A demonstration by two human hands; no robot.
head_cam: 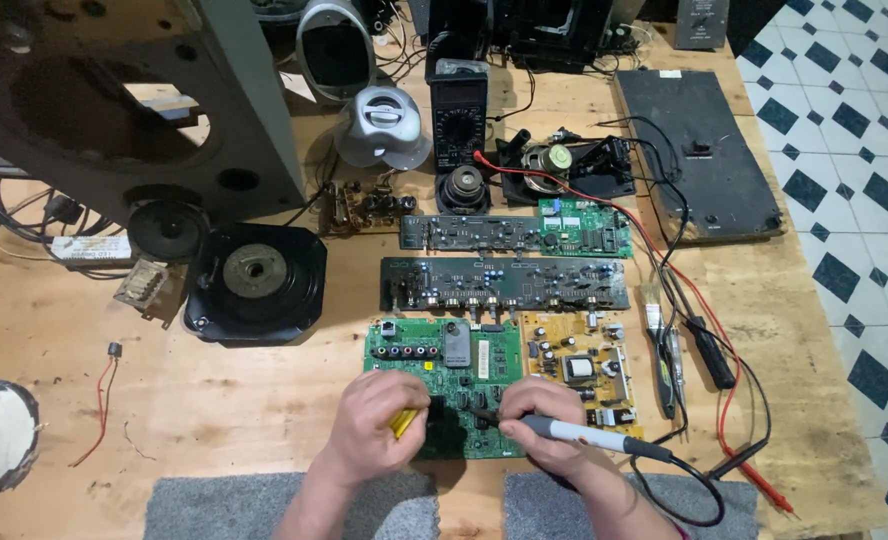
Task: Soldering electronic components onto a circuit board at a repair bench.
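Observation:
My left hand [376, 418] rests on the lower part of a green circuit board [444, 358] and grips a small yellow-handled tool [402, 422]. My right hand [542, 422] holds a soldering iron [589, 436] with a white and grey handle. Its tip points left at the board, between the two hands. The iron's black cord [679, 500] loops away to the right. A yellow circuit board [579, 368] lies right beside the green one.
Two long dark boards [504, 283] and a smaller green board [584, 226] lie behind. A multimeter [459, 118], small speakers [382, 125], a loose speaker driver [254, 283], a big speaker cabinet [114, 100], a black panel [699, 150] and red and black probes [724, 400] crowd the wooden table.

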